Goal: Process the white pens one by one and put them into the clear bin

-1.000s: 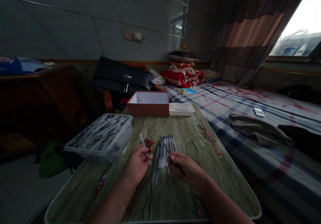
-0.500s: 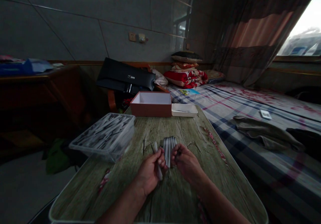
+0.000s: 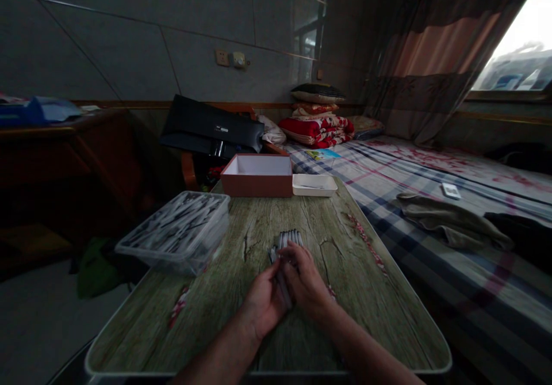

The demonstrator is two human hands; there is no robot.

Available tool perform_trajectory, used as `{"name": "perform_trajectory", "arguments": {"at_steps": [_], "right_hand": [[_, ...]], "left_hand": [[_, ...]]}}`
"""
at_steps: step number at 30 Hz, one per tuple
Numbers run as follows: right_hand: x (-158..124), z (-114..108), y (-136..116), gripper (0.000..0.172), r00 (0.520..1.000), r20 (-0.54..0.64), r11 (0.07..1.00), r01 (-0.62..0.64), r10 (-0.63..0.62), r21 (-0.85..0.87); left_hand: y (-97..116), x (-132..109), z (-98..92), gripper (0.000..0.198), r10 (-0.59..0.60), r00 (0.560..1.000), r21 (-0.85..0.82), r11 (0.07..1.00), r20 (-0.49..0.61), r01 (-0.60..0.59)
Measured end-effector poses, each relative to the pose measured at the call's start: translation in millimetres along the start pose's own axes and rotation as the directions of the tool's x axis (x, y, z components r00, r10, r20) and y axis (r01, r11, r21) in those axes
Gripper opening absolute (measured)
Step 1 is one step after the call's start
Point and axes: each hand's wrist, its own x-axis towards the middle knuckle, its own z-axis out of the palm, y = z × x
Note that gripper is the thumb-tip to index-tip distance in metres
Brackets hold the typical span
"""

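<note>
Near the front middle of the table, my left hand is closed around a white pen that slants up and to the left. My right hand has come over against it, with its fingers curled at the pen's upper part. Whether those fingers also hold a small part such as a cap is hidden. Just beyond my fingers, several white pens lie side by side in a row on the table, their near ends covered by my right hand. A clear plastic box full of similar pens stands to the left.
At the table's far end stand a brown open box and a low white tray with something thin inside. Behind them a black bag leans on a chair. A bed runs along the right side.
My right hand has moved left from beside the row of pens to meet my left hand at the held pen. The view has shifted slightly.
</note>
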Motion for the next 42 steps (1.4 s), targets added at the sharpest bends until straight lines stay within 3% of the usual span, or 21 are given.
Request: {"name": "perform_trajectory", "arguments": {"at_steps": [7,11,14,20,23,25,26,27,28,29,31,32,36,42], "right_hand": [[5,-17,3,0.030,0.974,-0.127,0.972,-0.167,0.189,0.164],[8,-20,5,0.029,0.973,-0.164,0.980,-0.142,0.164,0.141],[9,-19,8,0.027,0.975,-0.164,0.982,-0.127,0.149,0.137],[9,-17,10,0.024,0.968,-0.171,0.978,-0.159,0.181,0.135],[10,-17,10,0.021,0.978,-0.143,0.985,-0.140,0.154,0.101],[10,-18,10,0.018,0.983,-0.126,0.988,-0.121,0.133,0.098],[10,-18,10,0.017,0.984,-0.126,0.989,-0.112,0.125,0.100],[10,-18,11,0.016,0.984,-0.131,0.989,-0.106,0.119,0.101],[10,-19,12,0.015,0.984,-0.137,0.990,-0.100,0.114,0.100],[10,-18,12,0.015,0.984,-0.143,0.991,-0.093,0.106,0.096],[10,-18,14,0.014,0.984,-0.151,0.993,-0.078,0.090,0.087],[10,-17,14,0.013,0.985,-0.153,0.994,-0.069,0.081,0.082],[11,-16,15,0.012,0.986,-0.156,0.997,-0.046,0.057,0.069],[11,-17,15,0.013,0.989,-0.145,0.998,-0.034,0.040,0.044]], "left_hand": [[5,-5,5.4,0.023,-0.039,0.996,-0.046,0.998,-0.086,0.035],[11,-9,4.9,0.016,-0.031,0.996,0.087,0.995,-0.089,0.039],[18,-15,6.6,0.007,0.061,0.998,0.253,0.966,0.007,-0.060],[55,-35,28.7,0.023,0.329,0.936,0.517,0.783,0.127,-0.345],[93,-45,39.9,0.023,0.416,0.890,0.658,0.621,0.185,-0.426],[129,-50,43.3,0.023,0.505,0.836,0.800,0.401,0.212,-0.445],[149,-52,43.8,0.024,0.562,0.795,0.875,0.238,0.229,-0.421],[171,-53,43.4,0.022,0.627,0.731,0.928,0.037,0.267,-0.371],[193,-54,42.4,0.020,0.639,0.700,0.946,-0.161,0.318,-0.282],[216,-54,40.9,0.016,0.624,0.705,0.931,-0.330,0.337,-0.153],[259,-52,36.5,0.013,0.638,0.694,0.835,-0.541,0.333,0.097],[276,-51,33.6,0.012,0.652,0.696,0.779,-0.588,0.301,0.215],[318,-43,18.4,0.004,0.704,0.667,0.739,-0.581,0.245,0.342],[323,-30,-0.3,0.005,0.723,0.655,0.718,-0.574,0.220,0.392]]}}
